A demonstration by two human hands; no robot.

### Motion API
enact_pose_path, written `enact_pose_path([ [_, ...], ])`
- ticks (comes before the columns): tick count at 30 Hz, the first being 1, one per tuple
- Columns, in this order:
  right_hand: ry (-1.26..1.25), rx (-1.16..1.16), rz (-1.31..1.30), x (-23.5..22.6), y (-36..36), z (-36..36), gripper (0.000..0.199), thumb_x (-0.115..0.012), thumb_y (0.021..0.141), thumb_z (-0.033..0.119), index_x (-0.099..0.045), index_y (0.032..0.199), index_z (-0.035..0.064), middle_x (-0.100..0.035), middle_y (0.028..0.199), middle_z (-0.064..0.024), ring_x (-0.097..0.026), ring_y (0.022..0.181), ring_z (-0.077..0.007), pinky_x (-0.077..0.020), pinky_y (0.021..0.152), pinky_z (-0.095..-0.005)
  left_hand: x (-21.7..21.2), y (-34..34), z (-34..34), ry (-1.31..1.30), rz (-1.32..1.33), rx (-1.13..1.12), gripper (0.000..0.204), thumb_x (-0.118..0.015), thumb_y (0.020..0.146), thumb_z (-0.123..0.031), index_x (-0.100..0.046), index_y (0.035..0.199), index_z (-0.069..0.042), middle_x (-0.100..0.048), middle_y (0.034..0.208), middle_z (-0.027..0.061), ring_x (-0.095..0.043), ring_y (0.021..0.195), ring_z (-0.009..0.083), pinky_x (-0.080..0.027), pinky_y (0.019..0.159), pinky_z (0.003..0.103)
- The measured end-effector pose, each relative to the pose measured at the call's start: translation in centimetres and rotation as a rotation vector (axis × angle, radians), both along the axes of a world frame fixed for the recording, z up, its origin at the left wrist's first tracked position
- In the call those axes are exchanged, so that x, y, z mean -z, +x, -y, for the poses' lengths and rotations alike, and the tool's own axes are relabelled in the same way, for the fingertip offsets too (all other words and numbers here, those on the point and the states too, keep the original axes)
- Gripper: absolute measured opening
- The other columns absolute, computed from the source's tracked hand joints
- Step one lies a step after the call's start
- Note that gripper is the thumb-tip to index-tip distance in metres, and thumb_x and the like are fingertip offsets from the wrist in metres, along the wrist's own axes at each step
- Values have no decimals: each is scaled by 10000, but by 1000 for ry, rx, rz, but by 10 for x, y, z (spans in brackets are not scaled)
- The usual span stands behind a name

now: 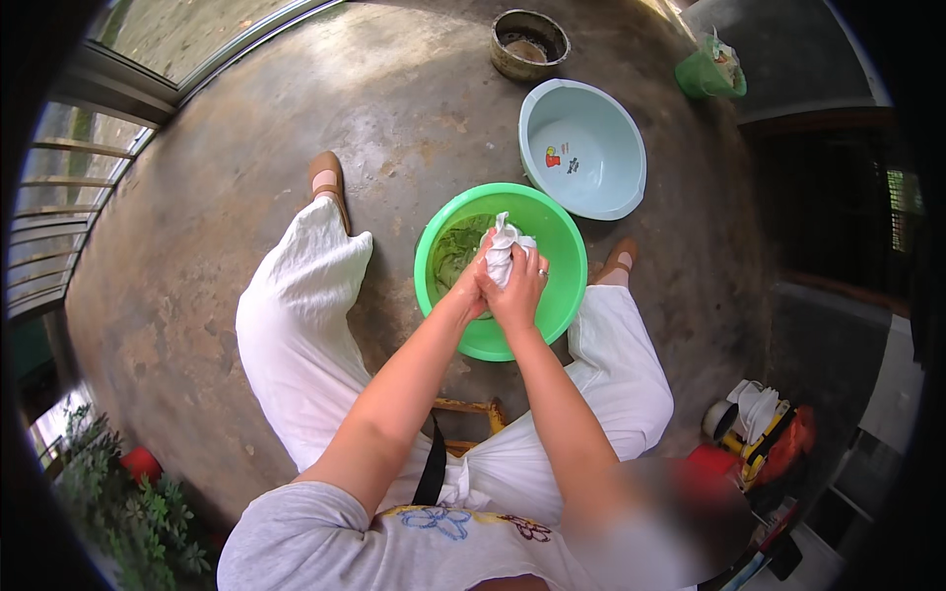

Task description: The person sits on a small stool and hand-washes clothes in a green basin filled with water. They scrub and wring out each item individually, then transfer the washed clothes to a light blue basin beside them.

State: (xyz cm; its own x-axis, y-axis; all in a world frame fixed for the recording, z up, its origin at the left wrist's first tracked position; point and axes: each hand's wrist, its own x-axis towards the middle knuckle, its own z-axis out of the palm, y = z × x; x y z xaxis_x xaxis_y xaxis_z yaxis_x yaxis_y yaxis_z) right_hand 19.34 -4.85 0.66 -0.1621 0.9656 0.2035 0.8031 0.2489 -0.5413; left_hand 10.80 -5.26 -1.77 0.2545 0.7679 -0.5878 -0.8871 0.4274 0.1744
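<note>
Between my knees stands a bright green plastic basin (564, 305). Something dark green and mottled shows inside its left part; I cannot make out whether it is water or cloth. Over the basin, my left hand (473, 280) and my right hand (516, 288) are pressed together around a bunched white cloth (502, 246). The cloth's crumpled top sticks up past my fingers, and the rest is hidden by my palms. A ring sits on a finger of my right hand.
A pale blue basin (596, 148) touches or nearly touches the green one at the far right. Beyond it are a worn metal pot (529, 61) and a green bin (702, 77). A wooden stool (471, 406) is under me; plants (123, 502) stand at lower left.
</note>
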Motion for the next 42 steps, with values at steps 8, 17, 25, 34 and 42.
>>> enact_pose_path([
  [8, 15, -20, -75, 30, -4, -25, 373, -566, 860, 387, -536, 748, 33, -543, 664, -128, -523, 626, -317, -422, 598, -426, 41, 16, 0, -147, -521, -124, 388, -467, 938, -377, -613, 983, -21, -632, 908, 77, -600, 836, 166, -467, 742, 318],
  [17, -427, 360, -320, 118, 45, -63, 304, -423, 952, 322, -558, 962, 50, -567, 966, -144, -536, 826, -255, -420, 794, -356, 79, -1, -22, -217, -1540, 565, 552, -367, 939, -472, -423, 1319, -75, -491, 1242, 270, -508, 1097, 397, -410, 901, 481],
  [25, -502, 37, 676, 192, 25, -31, 548, -531, 868, 274, -357, 1387, 246, -399, 1373, -79, -426, 1187, -260, -373, 863, -537, 161, 36, -2, -48, -2049, 1134, 705, -399, 904, -434, -56, 1498, -271, 54, 1535, 207, -72, 1391, 427, 10, 1092, 597],
  [34, -911, -41, 616, 233, 38, -46, 568, -512, 831, 395, -406, 1338, 161, -388, 1346, -206, -371, 1244, -422, -287, 1014, -566, 186, 50, -9, -143, -1910, 1343, 769, -447, 850, -445, -106, 1494, -200, -106, 1506, 226, -24, 1392, 440, 60, 1052, 659],
  [42, -461, 31, 575, 215, 34, -53, 439, -541, 797, 247, -515, 1227, 165, -512, 1227, -195, -511, 1124, -352, -434, 871, -498, 197, 47, 3, -50, -1911, 1049, 723, -445, 850, -366, -138, 1490, -227, -130, 1522, 181, -48, 1398, 426, 30, 1083, 629],
])
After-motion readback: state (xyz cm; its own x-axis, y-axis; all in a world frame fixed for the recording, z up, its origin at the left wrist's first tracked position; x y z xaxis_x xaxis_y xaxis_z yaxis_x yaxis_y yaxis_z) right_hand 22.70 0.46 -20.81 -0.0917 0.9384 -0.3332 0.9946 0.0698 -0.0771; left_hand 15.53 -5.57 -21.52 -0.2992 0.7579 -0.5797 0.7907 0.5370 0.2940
